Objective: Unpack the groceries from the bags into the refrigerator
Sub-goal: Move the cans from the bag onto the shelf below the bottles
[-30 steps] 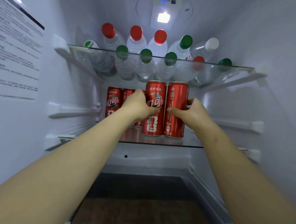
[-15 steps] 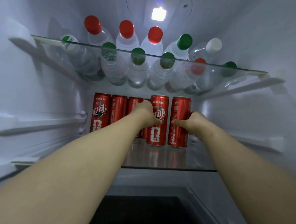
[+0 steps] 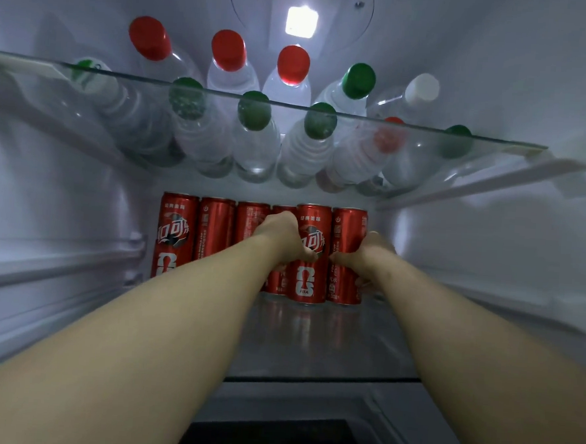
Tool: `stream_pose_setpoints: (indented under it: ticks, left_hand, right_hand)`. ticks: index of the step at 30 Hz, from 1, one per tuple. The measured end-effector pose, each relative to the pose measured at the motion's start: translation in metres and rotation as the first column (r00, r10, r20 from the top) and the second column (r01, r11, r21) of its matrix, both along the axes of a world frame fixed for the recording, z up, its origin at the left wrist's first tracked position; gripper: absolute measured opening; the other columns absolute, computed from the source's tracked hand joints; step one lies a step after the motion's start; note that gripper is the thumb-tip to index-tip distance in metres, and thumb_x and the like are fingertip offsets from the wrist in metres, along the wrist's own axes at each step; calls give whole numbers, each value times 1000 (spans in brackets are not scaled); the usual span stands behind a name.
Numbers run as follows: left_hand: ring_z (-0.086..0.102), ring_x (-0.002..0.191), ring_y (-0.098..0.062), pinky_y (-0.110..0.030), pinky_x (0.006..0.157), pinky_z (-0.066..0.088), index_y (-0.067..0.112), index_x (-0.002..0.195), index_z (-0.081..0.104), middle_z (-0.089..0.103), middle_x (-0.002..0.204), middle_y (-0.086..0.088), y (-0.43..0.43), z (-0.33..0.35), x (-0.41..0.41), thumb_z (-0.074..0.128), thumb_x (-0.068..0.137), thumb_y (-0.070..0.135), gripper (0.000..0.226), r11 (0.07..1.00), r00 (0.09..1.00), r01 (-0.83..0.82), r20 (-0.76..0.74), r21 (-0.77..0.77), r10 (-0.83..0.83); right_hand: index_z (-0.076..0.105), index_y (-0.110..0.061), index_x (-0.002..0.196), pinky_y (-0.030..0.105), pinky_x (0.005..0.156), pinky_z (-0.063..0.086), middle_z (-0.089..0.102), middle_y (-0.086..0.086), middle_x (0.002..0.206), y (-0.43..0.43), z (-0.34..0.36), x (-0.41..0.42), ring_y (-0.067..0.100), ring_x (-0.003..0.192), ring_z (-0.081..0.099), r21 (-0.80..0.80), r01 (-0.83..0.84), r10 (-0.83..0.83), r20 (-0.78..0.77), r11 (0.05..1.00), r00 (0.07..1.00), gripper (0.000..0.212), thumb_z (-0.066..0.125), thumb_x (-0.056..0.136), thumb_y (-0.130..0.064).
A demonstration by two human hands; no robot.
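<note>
You are looking into the refrigerator (image 3: 499,80), both forearms reaching deep inside. The upper glass shelf (image 3: 495,145) spans its width and carries the water bottles (image 3: 255,140), which stand in two rows with red, green and white caps. Below it, the lower glass shelf (image 3: 311,343) holds the task's cans. At the bottom edge of the view you can see the dark opening of a drawer (image 3: 271,436).

The red cans (image 3: 177,235) stand upright in a row at the back of the lower shelf, side by side. Your left hand (image 3: 283,238) grips the logo can (image 3: 310,281), with the thumb curled across its front. This can sits slightly forward of the row, with its base on the glass. Your right hand (image 3: 365,257) grips the rightmost can (image 3: 347,228) just beside it, thumb on the front and fingers wrapped round the far side. The two held cans are touching.

An interior light (image 3: 301,21) glows on the back wall above the bottles.
</note>
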State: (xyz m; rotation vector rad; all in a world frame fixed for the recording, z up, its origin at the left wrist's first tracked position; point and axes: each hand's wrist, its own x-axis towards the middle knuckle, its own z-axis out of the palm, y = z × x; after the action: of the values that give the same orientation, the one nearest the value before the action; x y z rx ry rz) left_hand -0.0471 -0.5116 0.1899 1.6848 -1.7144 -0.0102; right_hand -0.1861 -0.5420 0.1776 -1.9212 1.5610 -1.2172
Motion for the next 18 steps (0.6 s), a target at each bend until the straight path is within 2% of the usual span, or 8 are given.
stream_pose_setpoints:
  ticks: [2, 4, 6, 8, 11, 14, 18]
  left_hand:
    - [59, 102, -29, -39, 81, 55, 4, 127, 38, 54, 120, -13, -3, -4, 1, 78, 74, 33, 72, 998, 999, -20, 25, -61, 21]
    - [58, 103, -29, -38, 82, 52, 5, 126, 36, 56, 117, -13, -4, -9, -1, 78, 75, 30, 71, 988, 998, -3, 65, -152, 13]
    - [58, 89, -23, -31, 71, 48, 7, 114, 43, 56, 101, -8, -2, -13, -4, 76, 77, 26, 53, 976, 984, 64, 176, -209, -27]
    - [53, 78, -17, -26, 65, 43, 11, 95, 47, 52, 88, -2, 0, -18, -4, 73, 79, 21, 32, 975, 953, 142, 290, -168, -89]
    - [56, 85, -19, -31, 74, 50, 14, 86, 53, 57, 98, -5, 2, -24, -3, 71, 80, 17, 19, 982, 900, 182, 410, -43, -149]
    - [56, 94, -20, -33, 84, 50, 11, 97, 60, 57, 108, -7, 0, -23, -2, 66, 84, 18, 16, 988, 856, 155, 501, -21, -124]
    - [53, 93, -19, -28, 78, 46, 11, 110, 58, 52, 117, -7, -1, -22, -4, 64, 86, 21, 27, 993, 829, 120, 550, 8, -104]
  right_hand:
    - [43, -12, 106, 36, 62, 51, 57, 9, 94, -2, -5, -4, 26, 74, 60, -24, 4, -3, 43, 1000, 999, 43, 73, 80, -27]
    - [38, -15, 98, 33, 58, 49, 55, 7, 91, -2, -8, -10, 27, 78, 61, -74, 19, -12, 87, 997, 996, 40, 72, 80, -26]
    - [41, -16, 86, 33, 63, 50, 55, 4, 84, 2, -9, -15, 25, 79, 60, -151, 34, -26, 49, 988, 998, 29, 69, 81, -22]
    - [45, -17, 75, 32, 66, 49, 54, 2, 76, 9, -11, -14, 20, 74, 56, -152, -2, -15, -113, 988, 994, 22, 66, 83, -19]
    - [54, -14, 83, 28, 61, 47, 55, 3, 80, 15, -15, -8, 18, 74, 54, -33, -79, 64, -331, 996, 941, 15, 67, 84, -22]
    - [54, -17, 90, 24, 58, 45, 51, -1, 80, 20, -16, -9, 12, 70, 50, 83, -123, 145, -365, 989, 920, 13, 65, 86, -23]
    - [55, -15, 97, 22, 58, 44, 52, 1, 83, 23, -16, -9, 9, 67, 48, 82, -113, 135, -377, 990, 916, 13, 62, 88, -21]
